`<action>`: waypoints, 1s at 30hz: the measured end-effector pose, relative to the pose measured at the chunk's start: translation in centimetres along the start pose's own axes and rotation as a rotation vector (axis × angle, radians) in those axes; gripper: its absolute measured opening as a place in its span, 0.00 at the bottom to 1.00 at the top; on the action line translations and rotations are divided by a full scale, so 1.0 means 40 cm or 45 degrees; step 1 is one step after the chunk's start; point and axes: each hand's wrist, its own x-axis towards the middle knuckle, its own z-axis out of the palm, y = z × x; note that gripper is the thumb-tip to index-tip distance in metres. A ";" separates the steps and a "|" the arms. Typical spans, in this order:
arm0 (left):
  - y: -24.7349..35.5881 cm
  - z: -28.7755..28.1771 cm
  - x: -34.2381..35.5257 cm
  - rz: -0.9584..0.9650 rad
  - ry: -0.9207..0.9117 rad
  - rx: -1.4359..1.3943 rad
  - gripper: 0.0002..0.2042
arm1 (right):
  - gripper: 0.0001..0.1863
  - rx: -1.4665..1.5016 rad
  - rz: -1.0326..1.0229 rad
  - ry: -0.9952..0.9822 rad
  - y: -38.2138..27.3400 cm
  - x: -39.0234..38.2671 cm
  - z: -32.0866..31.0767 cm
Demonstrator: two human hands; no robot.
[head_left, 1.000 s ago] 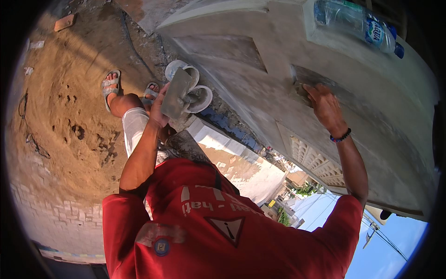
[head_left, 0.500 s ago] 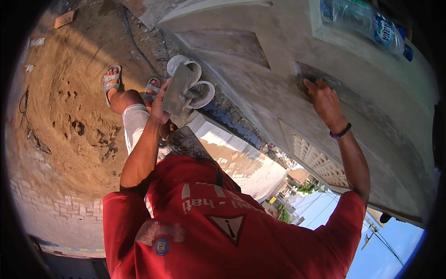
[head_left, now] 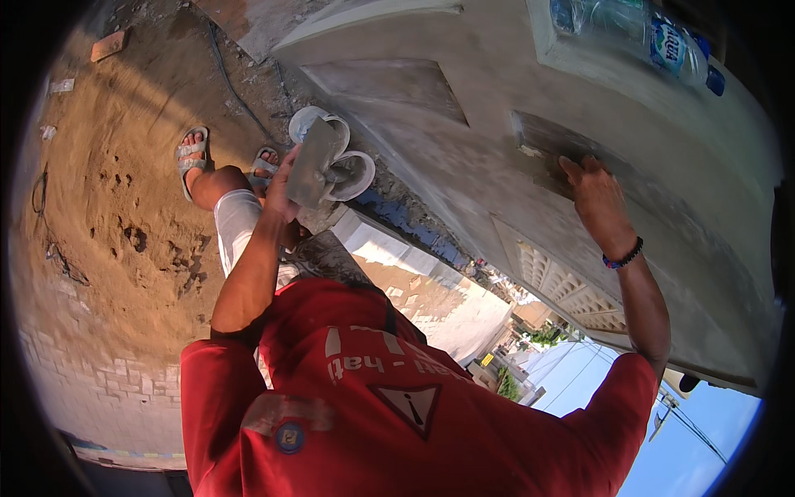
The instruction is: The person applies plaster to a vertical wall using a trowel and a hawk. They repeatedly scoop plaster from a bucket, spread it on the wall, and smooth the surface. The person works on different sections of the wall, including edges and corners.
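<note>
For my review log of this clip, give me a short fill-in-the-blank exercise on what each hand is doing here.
1. The left hand holds a flat grey ____ away from the wall.
2. The right hand presses against the grey ____.
3. On the right wrist sits a dark beaded ____.
4. A clear plastic ____ lies on the ledge above.

Missing words: board; wall; bracelet; bottle

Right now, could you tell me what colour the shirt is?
Red shirt with pale markings; the head view shows it best.
</note>
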 end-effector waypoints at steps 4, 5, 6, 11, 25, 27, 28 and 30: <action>-0.001 -0.010 0.004 0.017 -0.045 0.022 0.27 | 0.18 0.051 0.078 0.023 0.051 -0.073 -0.101; 0.003 -0.007 0.002 0.024 -0.041 0.023 0.27 | 0.18 0.074 0.072 0.043 0.045 -0.077 -0.115; 0.007 0.004 -0.001 0.023 -0.018 -0.001 0.28 | 0.17 0.100 0.064 0.062 0.032 -0.078 -0.124; -0.001 0.014 0.004 -0.001 0.041 -0.018 0.29 | 0.18 0.216 -0.136 0.089 -0.037 -0.006 -0.020; -0.014 -0.011 0.032 -0.010 -0.001 -0.017 0.29 | 0.16 0.045 0.098 -0.018 0.060 -0.111 -0.145; -0.010 -0.024 0.037 -0.007 0.022 0.003 0.29 | 0.16 0.133 -0.012 0.041 0.024 -0.076 -0.121; -0.012 -0.024 0.033 -0.005 0.043 0.032 0.29 | 0.16 0.175 -0.050 0.069 -0.002 -0.051 -0.098; -0.015 -0.011 0.038 0.015 0.035 0.050 0.27 | 0.15 0.164 -0.191 0.201 -0.029 0.005 -0.017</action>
